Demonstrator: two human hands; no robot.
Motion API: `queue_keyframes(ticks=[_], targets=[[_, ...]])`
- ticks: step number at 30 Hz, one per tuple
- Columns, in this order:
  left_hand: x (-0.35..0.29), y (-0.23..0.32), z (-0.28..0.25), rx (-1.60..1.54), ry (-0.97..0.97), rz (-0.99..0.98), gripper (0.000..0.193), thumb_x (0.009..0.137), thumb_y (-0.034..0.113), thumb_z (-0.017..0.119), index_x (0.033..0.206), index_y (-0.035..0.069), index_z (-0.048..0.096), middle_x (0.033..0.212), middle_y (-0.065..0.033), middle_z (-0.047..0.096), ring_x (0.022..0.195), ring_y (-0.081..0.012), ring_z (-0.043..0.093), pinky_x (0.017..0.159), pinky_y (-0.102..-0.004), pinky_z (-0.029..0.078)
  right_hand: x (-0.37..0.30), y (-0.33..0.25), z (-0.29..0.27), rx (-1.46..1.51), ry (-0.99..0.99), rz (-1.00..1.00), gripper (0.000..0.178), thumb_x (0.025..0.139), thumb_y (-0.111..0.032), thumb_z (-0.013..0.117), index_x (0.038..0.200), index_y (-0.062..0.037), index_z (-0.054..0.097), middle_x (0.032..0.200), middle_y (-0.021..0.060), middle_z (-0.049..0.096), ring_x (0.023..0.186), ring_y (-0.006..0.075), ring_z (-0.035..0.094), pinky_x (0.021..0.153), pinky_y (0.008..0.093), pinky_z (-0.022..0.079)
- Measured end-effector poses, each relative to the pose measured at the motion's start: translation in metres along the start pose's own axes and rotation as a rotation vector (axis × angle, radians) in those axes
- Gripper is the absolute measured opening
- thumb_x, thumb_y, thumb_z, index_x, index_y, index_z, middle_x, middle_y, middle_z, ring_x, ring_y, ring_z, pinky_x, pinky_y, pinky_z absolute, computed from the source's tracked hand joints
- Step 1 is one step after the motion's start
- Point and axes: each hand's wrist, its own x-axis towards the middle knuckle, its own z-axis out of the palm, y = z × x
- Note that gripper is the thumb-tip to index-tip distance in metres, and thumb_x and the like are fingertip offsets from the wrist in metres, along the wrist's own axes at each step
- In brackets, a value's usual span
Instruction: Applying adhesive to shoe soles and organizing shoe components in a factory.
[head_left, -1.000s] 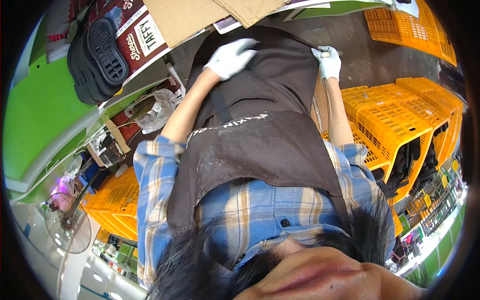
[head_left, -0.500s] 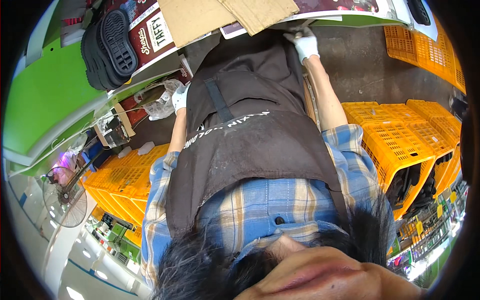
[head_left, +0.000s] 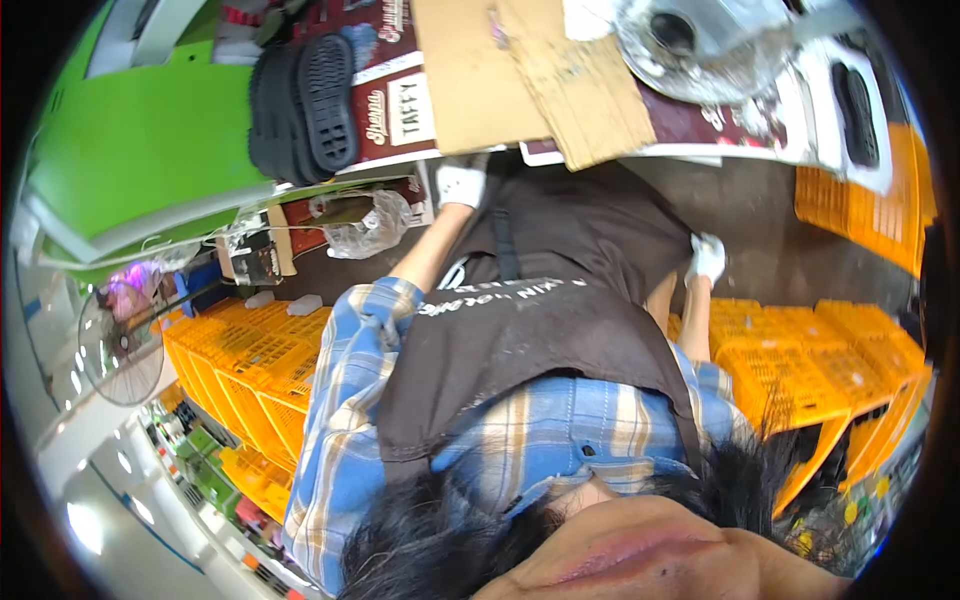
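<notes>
A dark brown apron (head_left: 590, 225) with pale lettering hangs over my front and reaches under the table edge. My right hand (head_left: 708, 258), in a white glove, is closed at the apron's right edge, where the cloth stretches out toward it. Up against the table's near edge, beside the apron's left side, is my left hand (head_left: 461, 186), also gloved in white. Its fingers are mostly hidden, so I cannot tell whether they hold anything. Above that hand, a piece of brown cardboard (head_left: 480, 80) lies on the table.
A stack of black shoe soles (head_left: 325, 110) stands on the table's left, and another sole (head_left: 855, 115) lies far right. A plastic-wrapped round object (head_left: 690, 60) is at the back. Yellow crates (head_left: 790, 370) stand right, more crates (head_left: 250, 360) left, near a fan (head_left: 122, 340).
My right hand has moved away from the table edge, out to the right, and the apron spreads with it. My left hand has risen to the table edge. More of the tabletop shows.
</notes>
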Motion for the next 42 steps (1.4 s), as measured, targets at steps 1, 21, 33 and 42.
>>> queue_keyframes(ticks=[1, 21, 33, 42], targets=[[0.006, 0.004, -0.007, 0.045, -0.054, -0.017, 0.032, 0.088, 0.035, 0.063, 0.092, 0.004, 0.071, 0.095, -0.0165, 0.070, 0.097, -0.0334, 0.064, 0.080, -0.0436, 0.050, 0.007, 0.016, -0.005, -0.009, 0.036, 0.074, 0.028, 0.077, 0.007, 0.070, 0.102, 0.0003, 0.060, 0.095, 0.0074, 0.064, 0.087, 0.0154, 0.059, 0.085, 0.0286, 0.051], [0.098, 0.038, -0.230, 0.919, 0.402, 0.204, 0.061, 0.075, 0.057, 0.070, 0.108, 0.005, 0.066, 0.127, -0.0228, 0.055, 0.123, -0.0452, 0.044, 0.094, -0.0538, 0.044, -0.002, -0.216, -0.045, 0.500, 0.249, -0.146, 0.046, 0.099, -0.039, 0.049, 0.132, -0.0077, 0.041, 0.116, 0.0239, 0.062, 0.087, 0.0313, 0.068, 0.074, 0.0366, 0.055], [0.120, 0.037, -0.212, 1.024, 0.296, -0.052, 0.075, 0.062, 0.058, 0.079, 0.104, -0.003, 0.065, 0.134, -0.0279, 0.045, 0.133, -0.0445, 0.033, 0.097, -0.0510, 0.044, -0.081, -0.391, 0.006, 0.159, -0.181, -0.699, 0.031, 0.097, -0.022, 0.056, 0.113, 0.0033, 0.062, 0.083, 0.0031, 0.063, 0.059, 0.0061, 0.053, 0.056, 0.0196, 0.043], [0.124, 0.009, -0.196, 0.905, 0.392, 0.067, 0.045, 0.080, 0.046, 0.066, 0.094, 0.004, 0.072, 0.128, -0.0263, 0.053, 0.130, -0.0454, 0.036, 0.096, -0.0530, 0.042, -0.044, -0.445, 0.128, -0.685, -0.305, -0.950, 0.037, 0.092, -0.037, 0.058, 0.080, -0.0047, 0.070, 0.068, 0.0110, 0.066, 0.057, 0.0227, 0.063, 0.057, 0.0340, 0.050]])
